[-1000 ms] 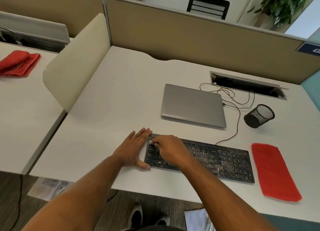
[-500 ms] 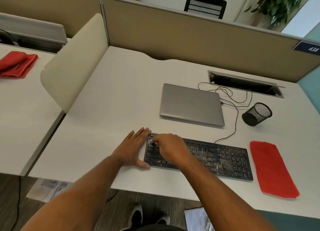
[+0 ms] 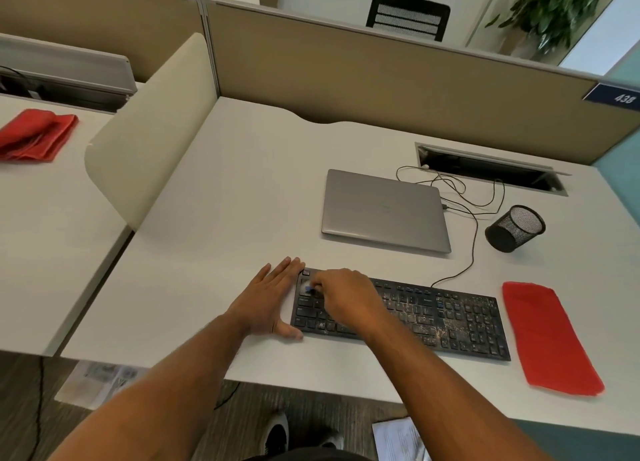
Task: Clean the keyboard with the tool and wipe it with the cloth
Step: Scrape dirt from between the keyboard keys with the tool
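Keyboard [image 3: 433, 318] lies flat near the front edge of the desk [image 3: 242, 190], long side left to right, keys speckled with pale crumbs, thickest in the middle and right blocks.

Left hand [image 3: 273, 298]: fingers straight, palm flat on the desk, thumb and index side against the keyboard's left end, bracing it.

Right hand [image 3: 346, 298]: fingers curled, pinching a small tool [image 3: 309, 290] with a blue and pale tip over the upper-left keys. Tool is blurred; its exact form cannot be told.

Handling, judged: keyboard is thin, stiff and light, so it likely slides under sideways strokes; the bracing at the end makes sense. Tool looks light; a fingertip pinch near its tip suits it.

Red cloth [image 3: 550, 336] lies flat just beside the keyboard's right end; soft and limp, best pinched at an edge.

Surroundings: closed laptop [image 3: 384, 209] behind the keyboard, a mesh cup [image 3: 516, 228] on its side, and the keyboard cable [image 3: 464, 270] trailing back. None blocks the keys.
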Available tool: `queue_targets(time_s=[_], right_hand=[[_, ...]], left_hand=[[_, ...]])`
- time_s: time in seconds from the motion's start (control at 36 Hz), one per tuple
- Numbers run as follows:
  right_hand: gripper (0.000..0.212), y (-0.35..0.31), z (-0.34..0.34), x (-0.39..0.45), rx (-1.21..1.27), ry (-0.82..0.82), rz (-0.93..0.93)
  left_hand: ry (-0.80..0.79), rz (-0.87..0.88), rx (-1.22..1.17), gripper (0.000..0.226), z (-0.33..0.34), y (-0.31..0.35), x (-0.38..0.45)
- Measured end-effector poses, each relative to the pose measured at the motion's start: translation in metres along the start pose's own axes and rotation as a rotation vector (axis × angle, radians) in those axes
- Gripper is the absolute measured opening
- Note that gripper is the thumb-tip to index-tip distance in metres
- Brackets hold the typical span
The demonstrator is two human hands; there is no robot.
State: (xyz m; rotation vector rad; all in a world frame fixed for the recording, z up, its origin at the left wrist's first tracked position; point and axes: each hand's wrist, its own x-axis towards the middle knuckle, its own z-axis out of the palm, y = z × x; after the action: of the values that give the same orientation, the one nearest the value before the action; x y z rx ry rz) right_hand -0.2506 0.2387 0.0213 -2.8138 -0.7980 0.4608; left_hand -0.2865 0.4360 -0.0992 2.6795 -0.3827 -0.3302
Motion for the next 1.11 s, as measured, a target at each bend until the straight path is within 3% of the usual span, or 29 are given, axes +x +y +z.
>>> queue_targets(time_s=[0.11, 0.22, 0.44, 0.56, 0.69, 0.83, 1.03, 1.11], right_hand=[[0.026, 0.005, -0.011, 0.004, -0.119, -0.007, 0.015], [0.029, -0.003, -0.011, 0.01, 0.006, 0.05, 0.027], [0.026, 0.003, 0.001, 0.001, 0.073, -0.042, 0.033], [0.025, 0.006, -0.004, 0.002, 0.198, 0.056, 0.077], [0.035, 0.005, 0.005, -0.004, 0.12, 0.041, 0.078], [0.025, 0.008, -0.002, -0.003, 0.178, 0.025, 0.113], [0.035, 0.009, 0.002, -0.006, 0.12, 0.025, 0.12], [0.029, 0.009, 0.003, -0.007, 0.113, -0.002, 0.115]], left_hand=[[0.004, -0.005, -0.006, 0.147, 0.001, -0.001, 0.0], [-0.004, -0.003, -0.001, 0.147, 0.001, -0.002, 0.0], [0.005, 0.003, -0.01, 0.147, 0.0, -0.002, 0.0], [-0.003, 0.0, -0.013, 0.146, 0.0, -0.001, 0.0], [0.004, 0.004, -0.024, 0.147, 0.0, -0.001, 0.0], [0.006, 0.004, -0.024, 0.147, 0.0, -0.001, 0.0], [0.012, 0.009, -0.029, 0.147, 0.001, -0.002, 0.0], [0.009, 0.005, -0.029, 0.147, 0.001, -0.001, 0.0]])
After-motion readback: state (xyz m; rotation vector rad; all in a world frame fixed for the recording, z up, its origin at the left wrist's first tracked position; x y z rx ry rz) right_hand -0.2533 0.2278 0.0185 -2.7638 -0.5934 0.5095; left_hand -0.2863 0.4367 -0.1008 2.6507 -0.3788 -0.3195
